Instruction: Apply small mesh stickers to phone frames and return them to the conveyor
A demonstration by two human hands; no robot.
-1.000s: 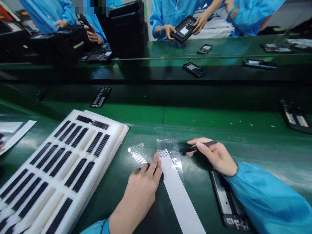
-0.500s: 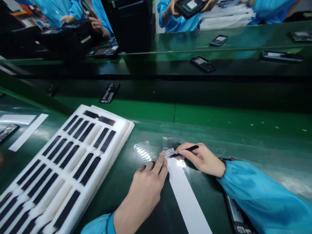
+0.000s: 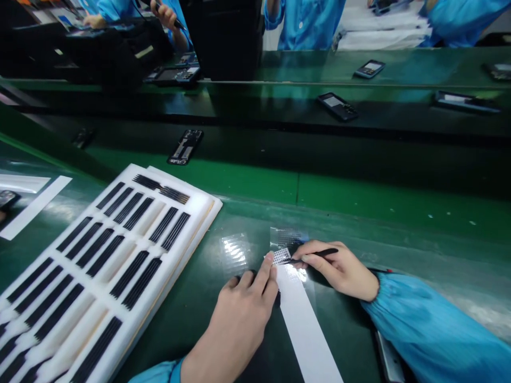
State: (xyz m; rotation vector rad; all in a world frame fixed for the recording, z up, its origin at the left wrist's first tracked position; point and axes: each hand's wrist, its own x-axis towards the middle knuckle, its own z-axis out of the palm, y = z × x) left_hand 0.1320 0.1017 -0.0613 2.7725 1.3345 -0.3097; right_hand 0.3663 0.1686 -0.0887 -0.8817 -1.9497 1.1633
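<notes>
Nearest you, your left hand (image 3: 235,324) lies on the green belt (image 3: 247,213), fingers loosely spread, its index fingertip pressing down at the far end of a white backing strip (image 3: 304,332). That strip's long axis runs from near to far, leaning slightly left as it goes away from you. A small perforated patch (image 3: 281,256) sits at its far end, just beside your index fingertip. Your right hand (image 3: 339,271) is narrow, pinching black tweezers (image 3: 321,254) whose long axis runs nearly crosswise, tips pointing left and touching the patch's right edge. Your blue sleeve (image 3: 431,330) lies over a phone frame (image 3: 389,361) at near right. Just far of the patch lies a clear film piece (image 3: 285,236), with another (image 3: 235,250) to its left. On your left, a white foam tray (image 3: 209,207) holds rows of slim black strips (image 3: 136,279), with a loose white strip (image 3: 35,207) beyond it. Farther out, a black phone chassis (image 3: 186,146) lies on the dark belt section. Across the line, black crates (image 3: 219,37) stand among blue-smocked co-workers, one co-worker's hand (image 3: 167,13) gripping a dark item.
</notes>
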